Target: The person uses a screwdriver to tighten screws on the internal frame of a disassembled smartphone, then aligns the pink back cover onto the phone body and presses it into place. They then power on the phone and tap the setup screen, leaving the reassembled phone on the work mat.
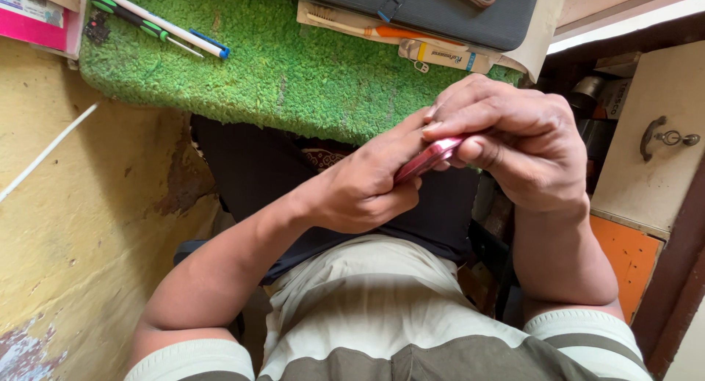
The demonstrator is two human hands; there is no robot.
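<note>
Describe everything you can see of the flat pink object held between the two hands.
The flat pink object looks like a thin, glossy slab with rounded edges, possibly a phone or its cover; only one narrow edge shows. It is tilted, its upper end toward the right hand. The left hand cradles it from below, and the right hand's fingers fold over its top end. It is held above the lap, in front of the green fuzzy mat.

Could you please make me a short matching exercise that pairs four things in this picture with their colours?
Things:
1. slim device held in both hands
2. fuzzy mat on the bench
3. toothbrush handle
4. wall at the left

Colours:
A. yellow
B. orange
C. pink
D. green

Pairs: 1-C, 2-D, 3-B, 4-A
</note>
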